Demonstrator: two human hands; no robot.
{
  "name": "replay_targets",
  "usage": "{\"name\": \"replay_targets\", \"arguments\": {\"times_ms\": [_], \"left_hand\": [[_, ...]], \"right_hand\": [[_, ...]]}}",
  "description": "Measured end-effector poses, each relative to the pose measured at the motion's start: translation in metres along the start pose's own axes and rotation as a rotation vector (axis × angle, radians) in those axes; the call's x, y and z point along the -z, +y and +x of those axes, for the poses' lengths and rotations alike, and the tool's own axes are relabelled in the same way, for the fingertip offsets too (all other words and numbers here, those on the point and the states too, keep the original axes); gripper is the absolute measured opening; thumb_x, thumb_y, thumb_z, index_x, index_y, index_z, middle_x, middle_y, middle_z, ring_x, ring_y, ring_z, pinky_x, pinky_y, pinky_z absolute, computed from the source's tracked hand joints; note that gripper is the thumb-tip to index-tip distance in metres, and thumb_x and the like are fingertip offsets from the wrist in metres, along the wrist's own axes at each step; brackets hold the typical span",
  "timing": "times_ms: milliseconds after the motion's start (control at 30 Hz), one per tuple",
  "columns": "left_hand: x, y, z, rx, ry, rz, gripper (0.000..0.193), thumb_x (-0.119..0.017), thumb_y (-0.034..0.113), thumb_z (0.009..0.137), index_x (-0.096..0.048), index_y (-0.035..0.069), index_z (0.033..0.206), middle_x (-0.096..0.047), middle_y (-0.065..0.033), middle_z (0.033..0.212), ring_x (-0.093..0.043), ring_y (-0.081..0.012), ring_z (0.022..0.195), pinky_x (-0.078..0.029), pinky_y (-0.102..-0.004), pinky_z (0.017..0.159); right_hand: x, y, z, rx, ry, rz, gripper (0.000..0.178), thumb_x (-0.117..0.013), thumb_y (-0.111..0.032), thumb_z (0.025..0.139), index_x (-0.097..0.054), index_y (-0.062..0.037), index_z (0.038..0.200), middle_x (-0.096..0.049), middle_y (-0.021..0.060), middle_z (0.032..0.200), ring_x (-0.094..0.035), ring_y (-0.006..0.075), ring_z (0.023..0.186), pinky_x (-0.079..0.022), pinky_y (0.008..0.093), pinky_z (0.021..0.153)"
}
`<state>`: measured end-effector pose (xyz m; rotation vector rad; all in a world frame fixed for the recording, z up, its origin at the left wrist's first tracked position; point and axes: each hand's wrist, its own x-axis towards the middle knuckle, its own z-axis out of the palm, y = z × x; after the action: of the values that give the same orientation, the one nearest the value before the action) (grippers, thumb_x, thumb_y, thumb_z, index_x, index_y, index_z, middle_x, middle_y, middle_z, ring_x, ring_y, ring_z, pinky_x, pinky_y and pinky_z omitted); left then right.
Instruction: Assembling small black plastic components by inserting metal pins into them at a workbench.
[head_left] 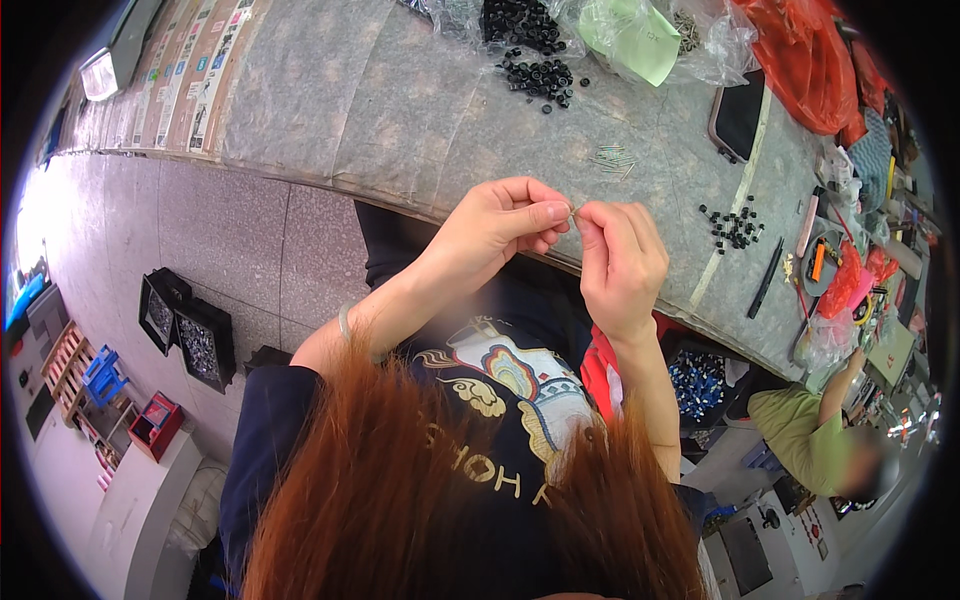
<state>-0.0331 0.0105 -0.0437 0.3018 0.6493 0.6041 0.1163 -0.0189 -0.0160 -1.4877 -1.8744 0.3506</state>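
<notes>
From above the head, both hands meet just in front of the grey felt-covered workbench (400,110). The left hand (495,230) has thumb and forefinger pinched together on a tiny thin metal pin (573,211), and the right hand (620,255) is pinched against the same spot, fingertips of both hands touching. The piece is too small to tell whether something is already fitted on it. It sits between the two hands, held above the bench edge, not resting on it.

On the bench beyond lie a small bundle of thin metal pins (612,160), a scatter of little black plastic rings (540,75) spilling from a clear plastic bag (470,20), and a second small cluster of black rings (735,225) beside a black pen-like tool (766,278).

I judge this as the fitting step, one small part being joined to the pin. The next move calls for a steady, fine pinch and careful alignment.
</notes>
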Motion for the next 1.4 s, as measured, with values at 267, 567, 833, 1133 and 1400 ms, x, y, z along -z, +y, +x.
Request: {"name": "replay_targets", "arguments": {"times_ms": [267, 567, 833, 1133, 1400], "left_hand": [[0.0, 0.0, 0.005, -0.258, 0.126, 0.56, 0.018, -0.058, 0.011, 0.079, -0.059, -0.002, 0.092, -0.06, -0.0039, 0.081, -0.053, -0.0066, 0.068, -0.044, -0.0192, 0.062], [0.001, 0.005, 0.002, -0.221, 0.113, 0.388, 0.019, -0.056, 0.006, 0.08, -0.057, -0.002, 0.097, -0.059, -0.0055, 0.082, -0.054, -0.0086, 0.071, -0.044, -0.02, 0.066], [-0.001, 0.005, -0.001, -0.281, 0.095, 0.492, 0.018, -0.057, 0.008, 0.079, -0.059, -0.002, 0.094, -0.06, -0.0039, 0.084, -0.053, -0.0066, 0.072, -0.044, -0.0197, 0.066], [-0.012, 0.01, -0.007, -0.21, 0.131, 0.392, 0.019, -0.057, 0.005, 0.078, -0.059, 0.0, 0.096, -0.061, -0.0042, 0.086, -0.054, -0.0076, 0.078, -0.044, -0.0204, 0.07], [-0.012, 0.008, -0.005, -0.334, 0.069, 0.549, 0.023, -0.055, 0.007, 0.08, -0.056, -0.003, 0.101, -0.06, -0.0069, 0.091, -0.054, -0.0097, 0.08, -0.045, -0.022, 0.073]], "right_hand": [[-0.004, 0.004, -0.002, -0.475, -0.086, 0.401, 0.004, -0.057, -0.002, 0.075, -0.058, 0.0001, 0.078, -0.057, 0.0088, 0.07, -0.054, 0.0158, 0.061, -0.042, 0.024, 0.056], [-0.002, -0.003, -0.002, -0.349, -0.045, 0.254, 0.009, -0.059, -0.002, 0.073, -0.059, -0.0011, 0.082, -0.059, 0.01, 0.073, -0.056, 0.0208, 0.062, -0.043, 0.0276, 0.057], [0.0, 0.001, 0.005, 0.021, -0.033, -0.014, 0.012, -0.059, 0.002, 0.068, -0.056, -0.0022, 0.079, -0.055, 0.0081, 0.068, -0.051, 0.0232, 0.06, -0.041, 0.0308, 0.054], [-0.004, 0.002, 0.0, -0.042, 0.023, 0.1, 0.008, -0.056, 0.003, 0.069, -0.054, -0.0018, 0.076, -0.053, 0.0086, 0.066, -0.049, 0.0241, 0.059, -0.039, 0.0313, 0.052], [-0.004, 0.001, 0.0, -0.089, 0.037, 0.13, 0.007, -0.055, 0.003, 0.07, -0.053, -0.0019, 0.075, -0.052, 0.009, 0.065, -0.048, 0.0242, 0.057, -0.038, 0.0318, 0.051]]}}
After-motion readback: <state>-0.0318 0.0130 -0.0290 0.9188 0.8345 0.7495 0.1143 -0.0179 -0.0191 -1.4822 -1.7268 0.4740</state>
